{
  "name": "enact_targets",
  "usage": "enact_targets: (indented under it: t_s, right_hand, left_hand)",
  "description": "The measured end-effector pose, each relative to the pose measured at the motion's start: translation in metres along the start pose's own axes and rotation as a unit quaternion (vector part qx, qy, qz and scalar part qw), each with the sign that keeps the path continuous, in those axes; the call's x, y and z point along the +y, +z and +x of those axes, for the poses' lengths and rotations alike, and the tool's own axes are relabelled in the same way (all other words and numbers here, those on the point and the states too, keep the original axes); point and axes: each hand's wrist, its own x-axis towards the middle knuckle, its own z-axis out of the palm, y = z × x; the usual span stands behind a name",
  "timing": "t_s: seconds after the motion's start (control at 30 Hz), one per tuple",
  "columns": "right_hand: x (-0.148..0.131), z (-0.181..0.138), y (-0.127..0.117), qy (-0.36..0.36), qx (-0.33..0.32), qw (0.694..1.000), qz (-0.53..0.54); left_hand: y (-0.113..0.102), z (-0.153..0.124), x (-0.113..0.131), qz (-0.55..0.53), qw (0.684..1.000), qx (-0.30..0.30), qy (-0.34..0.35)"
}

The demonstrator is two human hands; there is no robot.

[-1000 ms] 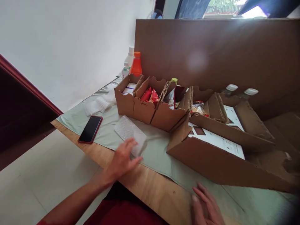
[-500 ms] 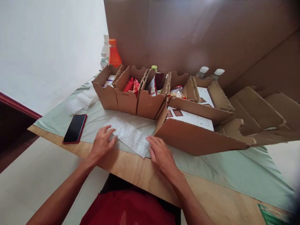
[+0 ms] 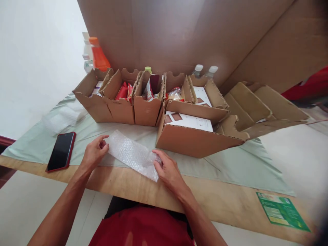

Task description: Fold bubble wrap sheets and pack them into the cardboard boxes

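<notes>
A clear sheet of bubble wrap [image 3: 130,153] lies slantwise across the green cloth and the bare wooden front edge of the table. At its left end is my left hand [image 3: 94,153], thumb and forefinger curved but apart, with the fingertips close to the sheet's edge. My right hand [image 3: 167,169] has its fingers and thumb around the right end of the bubble wrap, which is creased and slightly raised there. To the left of my left hand lies a black phone [image 3: 60,151] in a red case.
Cardboard bins [image 3: 115,111] with packets and boxes stand in a row behind. A closer cardboard bin [image 3: 189,140] holds a white box [image 3: 189,122]. More bubble wrap [image 3: 64,116] lies left. Bottles, including an orange bottle [image 3: 99,56], stand behind. A green leaflet [image 3: 282,210] lies right. Someone's red sleeve [image 3: 310,83] shows far right.
The view has shifted right and down. My left fingers have come off the top of the bubble wrap to its edge, and my right hand has closed on the other end, creasing it.
</notes>
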Motion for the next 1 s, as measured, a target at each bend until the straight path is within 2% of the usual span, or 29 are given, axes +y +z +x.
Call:
enact_targets:
  t_s: [0.13, 0.2, 0.3, 0.37, 0.43, 0.53, 0.6, 0.7, 0.77, 0.83, 0.9, 1.0]
  right_hand:
    - [0.006, -0.053, -0.029, 0.081, 0.022, 0.98, 0.178]
    - [0.008, -0.079, -0.024, 0.119, -0.003, 0.957, 0.265]
    - [0.011, -0.105, 0.002, 0.14, -0.057, 0.926, 0.347]
    - [0.012, -0.114, 0.017, 0.129, -0.059, 0.94, 0.311]
    - [0.015, -0.118, 0.021, 0.102, -0.03, 0.965, 0.24]
    - [0.019, -0.113, 0.008, 0.051, 0.016, 0.987, 0.15]
    - [0.018, -0.099, -0.004, 0.001, 0.033, 0.995, 0.097]
    - [0.006, -0.054, -0.007, -0.101, 0.024, 0.994, 0.028]
    - [-0.007, -0.014, 0.006, -0.158, -0.011, 0.987, -0.025]
    - [-0.018, 0.028, 0.026, -0.203, -0.061, 0.974, -0.082]
    - [-0.023, 0.068, 0.048, -0.23, -0.093, 0.962, -0.115]
    - [-0.024, 0.114, 0.069, -0.226, -0.094, 0.961, -0.127]
  left_hand:
    - [0.005, -0.013, 0.025, -0.075, 0.994, 0.021, 0.073]
    - [0.014, -0.004, 0.041, -0.088, 0.988, 0.03, 0.125]
    - [0.035, 0.024, 0.067, -0.065, 0.983, 0.012, 0.172]
    - [0.048, 0.039, 0.078, -0.045, 0.98, 0.002, 0.194]
    - [0.054, 0.042, 0.082, -0.027, 0.977, 0.002, 0.214]
    - [0.049, 0.019, 0.077, -0.007, 0.97, 0.004, 0.242]
    - [0.041, -0.011, 0.072, 0.0, 0.967, 0.005, 0.255]
    - [0.033, -0.062, 0.067, 0.003, 0.953, -0.005, 0.302]
    - [0.034, -0.09, 0.066, 0.005, 0.939, -0.042, 0.341]
    - [0.039, -0.11, 0.064, 0.004, 0.933, -0.083, 0.349]
    - [0.045, -0.119, 0.06, -0.001, 0.939, -0.092, 0.332]
    - [0.052, -0.121, 0.055, -0.008, 0.945, -0.083, 0.316]
